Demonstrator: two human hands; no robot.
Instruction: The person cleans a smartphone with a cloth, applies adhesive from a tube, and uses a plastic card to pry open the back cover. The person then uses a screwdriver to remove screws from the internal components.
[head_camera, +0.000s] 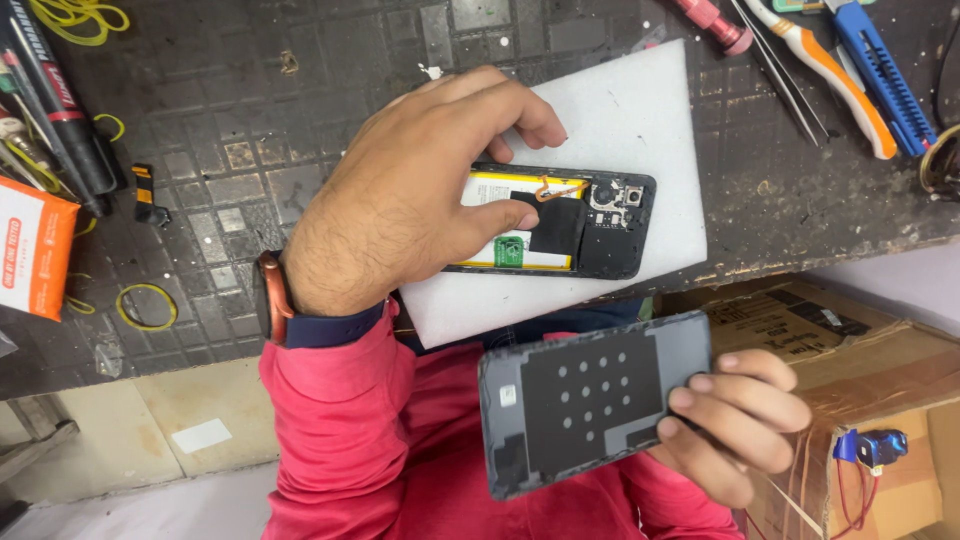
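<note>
An opened phone (590, 215) with its back off lies on a white foam pad (620, 110); its yellow-edged battery and black circuit parts show. My left hand (410, 190) grips the phone's left part, thumb on the battery, fingers over its far edge. A dark watch with an orange rim sits on that wrist. My right hand (740, 420) holds the removed grey back cover (590, 400) below the table edge, inner side up, showing a black sheet with several round dots.
The dark gridded work mat (230, 150) carries yellow rubber bands (147, 305), markers (60, 100) and an orange box (35, 250) at left. Tweezers, a screwdriver and cutters (850, 70) lie at the top right. A cardboard box (880, 380) stands below right.
</note>
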